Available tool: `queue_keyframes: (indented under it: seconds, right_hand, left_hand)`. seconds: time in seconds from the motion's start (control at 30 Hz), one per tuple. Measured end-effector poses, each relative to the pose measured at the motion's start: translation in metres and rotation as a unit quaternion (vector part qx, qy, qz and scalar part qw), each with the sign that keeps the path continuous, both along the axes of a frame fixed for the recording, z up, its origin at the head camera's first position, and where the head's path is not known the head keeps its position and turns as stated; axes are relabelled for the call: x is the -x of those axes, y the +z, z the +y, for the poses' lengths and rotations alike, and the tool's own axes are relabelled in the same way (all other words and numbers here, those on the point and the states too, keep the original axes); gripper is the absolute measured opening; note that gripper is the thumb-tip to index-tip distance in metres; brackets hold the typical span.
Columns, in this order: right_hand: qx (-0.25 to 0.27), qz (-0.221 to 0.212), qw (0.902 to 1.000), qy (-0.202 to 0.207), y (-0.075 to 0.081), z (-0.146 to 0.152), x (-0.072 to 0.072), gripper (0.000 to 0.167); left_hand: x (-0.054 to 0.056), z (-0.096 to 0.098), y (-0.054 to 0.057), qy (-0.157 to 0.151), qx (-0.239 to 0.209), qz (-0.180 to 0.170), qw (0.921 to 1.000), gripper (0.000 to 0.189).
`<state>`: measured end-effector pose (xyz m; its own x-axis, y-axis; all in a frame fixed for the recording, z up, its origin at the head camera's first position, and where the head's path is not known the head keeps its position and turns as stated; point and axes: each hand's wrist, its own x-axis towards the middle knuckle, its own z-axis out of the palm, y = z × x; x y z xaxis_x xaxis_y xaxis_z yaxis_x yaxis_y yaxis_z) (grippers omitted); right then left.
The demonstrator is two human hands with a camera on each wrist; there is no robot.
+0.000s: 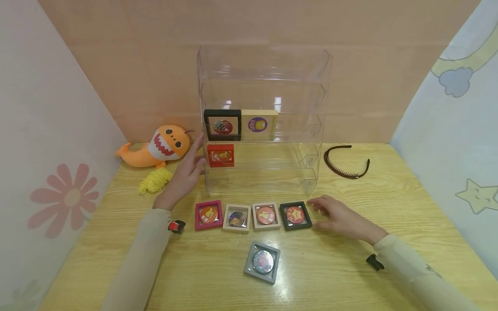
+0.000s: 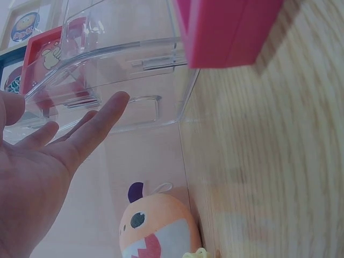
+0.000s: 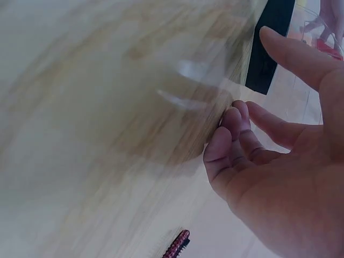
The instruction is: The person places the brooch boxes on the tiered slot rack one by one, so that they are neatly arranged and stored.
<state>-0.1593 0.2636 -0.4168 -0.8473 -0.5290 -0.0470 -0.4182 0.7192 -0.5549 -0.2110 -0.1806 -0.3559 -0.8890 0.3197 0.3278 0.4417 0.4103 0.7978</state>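
My left hand (image 1: 186,172) lies along the left side of a clear acrylic tiered rack (image 1: 264,186), its fingers extended. A black frame (image 1: 223,137), a cream frame (image 1: 268,137) and a red frame (image 1: 220,164) stand in the rack's left part. Just right of a dark square frame (image 1: 295,226) on the table, my right hand (image 1: 342,218) holds nothing, thumb and fingers apart. That frame ends a row with a magenta frame (image 1: 197,216), a beige frame (image 1: 237,230) and a pale pink frame (image 1: 266,227), each showing a round badge.
A grey frame (image 1: 253,272) lies in front of the row. On the left sit an orange shark plush (image 1: 142,154) and a bundle of yellow yarn (image 1: 155,180). A brown toothed headband (image 1: 342,174) lies right of the rack. Patterned panels flank the table (image 1: 194,276).
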Motion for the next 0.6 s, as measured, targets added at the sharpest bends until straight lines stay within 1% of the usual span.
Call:
queue_keyframes:
  seconds: [0.1,0.3,0.53,0.6]
  right_hand:
    - [-0.004,0.002,1.0,0.007,-0.001,-0.004,0.002,0.069]
    - [-0.007,-0.013,0.9998,0.013,0.0,-0.01,0.004,0.075]
    - [-0.006,-0.001,0.9997,0.025,-0.004,-0.014,0.006,0.077]
    - [-0.005,0.003,0.9996,0.027,-0.004,-0.015,0.006,0.076]
  left_hand:
    - [0.001,-0.001,-0.002,0.0,-0.001,0.001,1.0,0.064]
    - [0.002,-0.001,-0.002,-0.003,-0.007,-0.006,1.0,0.065]
    - [0.0,0.0,0.0,0.0,-0.001,-0.001,1.0,0.065]
    - [0.001,0.0,-0.002,-0.001,-0.004,-0.003,1.0,0.065]
